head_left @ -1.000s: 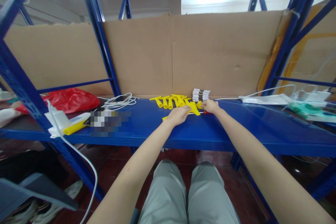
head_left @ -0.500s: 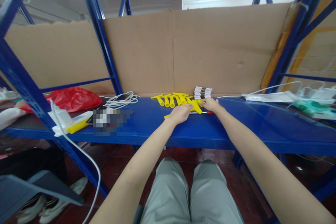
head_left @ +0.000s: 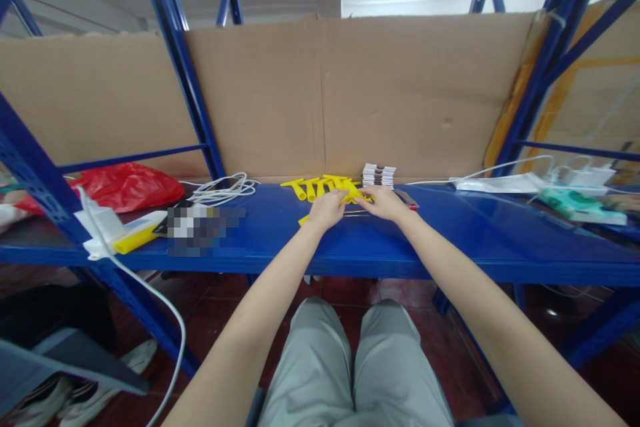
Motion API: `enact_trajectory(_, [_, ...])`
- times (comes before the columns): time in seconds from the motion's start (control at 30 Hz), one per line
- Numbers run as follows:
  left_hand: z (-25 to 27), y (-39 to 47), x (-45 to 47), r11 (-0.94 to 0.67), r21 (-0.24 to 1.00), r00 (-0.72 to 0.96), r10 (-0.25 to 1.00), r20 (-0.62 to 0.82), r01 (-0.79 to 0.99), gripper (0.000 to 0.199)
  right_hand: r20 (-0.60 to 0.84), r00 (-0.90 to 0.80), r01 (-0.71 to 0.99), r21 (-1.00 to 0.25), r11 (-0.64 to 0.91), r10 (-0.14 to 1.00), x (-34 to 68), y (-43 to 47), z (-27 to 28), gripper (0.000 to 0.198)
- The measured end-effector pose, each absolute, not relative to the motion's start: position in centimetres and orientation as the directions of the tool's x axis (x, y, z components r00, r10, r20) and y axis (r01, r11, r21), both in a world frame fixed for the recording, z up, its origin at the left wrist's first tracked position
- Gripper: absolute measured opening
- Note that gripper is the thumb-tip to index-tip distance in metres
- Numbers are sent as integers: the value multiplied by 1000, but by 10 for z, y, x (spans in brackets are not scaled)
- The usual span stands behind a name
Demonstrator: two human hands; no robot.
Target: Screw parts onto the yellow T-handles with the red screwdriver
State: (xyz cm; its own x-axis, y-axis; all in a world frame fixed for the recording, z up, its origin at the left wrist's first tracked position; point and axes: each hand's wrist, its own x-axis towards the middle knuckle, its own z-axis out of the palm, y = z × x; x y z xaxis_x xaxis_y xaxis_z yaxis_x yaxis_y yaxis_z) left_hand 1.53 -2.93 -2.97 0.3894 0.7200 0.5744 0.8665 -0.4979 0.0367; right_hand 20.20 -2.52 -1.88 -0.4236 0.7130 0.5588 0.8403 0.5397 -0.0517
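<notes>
Several yellow T-shaped plastic pieces (head_left: 310, 188) with round hollow ends lie in a row toward the back of the blue shelf. In front of them, my left hand (head_left: 327, 209) is closed on one yellow T-shaped piece (head_left: 354, 195). From the other side, my right hand (head_left: 385, 203) pinches the same piece with bent fingers; its exact grip is partly hidden. Below both hands a thin metal rod (head_left: 356, 214) lies on the shelf. Another yellow piece (head_left: 303, 220) pokes out beside my left wrist. Just behind my right hand stands a stack of small white packs with dark bands (head_left: 379, 175).
Coiled white cable (head_left: 227, 188), a red plastic bag (head_left: 127, 188) and a white plug block (head_left: 103, 223) occupy the left side. At the right are a flat white packet (head_left: 500, 184) and a green-and-white item (head_left: 580, 203). Cardboard (head_left: 390, 93) walls the back; blue posts (head_left: 193, 73) flank it.
My right hand has moved left and closer to my left hand, onto the yellow piece. A dark and red item behind the right hand is now uncovered. The view has shifted slightly.
</notes>
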Motion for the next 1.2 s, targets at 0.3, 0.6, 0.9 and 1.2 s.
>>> enact_trajectory(0.3, [-30,-30,15,-519,43,406,714,570,854,49,513,-519,845,189,499,684,194,-30,-20,32])
enact_trajectory(0.6, [-30,-36,19,-549,32,461,730,505,835,57,582,-412,892,100,441,701,202,-22,-22,36])
enact_trajectory(0.9, [-30,-35,18,-593,41,489,700,520,805,55,739,-135,941,-113,319,660,213,-16,-23,38])
enact_trajectory(1.2, [-30,-38,21,-594,39,478,684,551,804,51,772,140,880,-384,280,620,229,-10,-23,38])
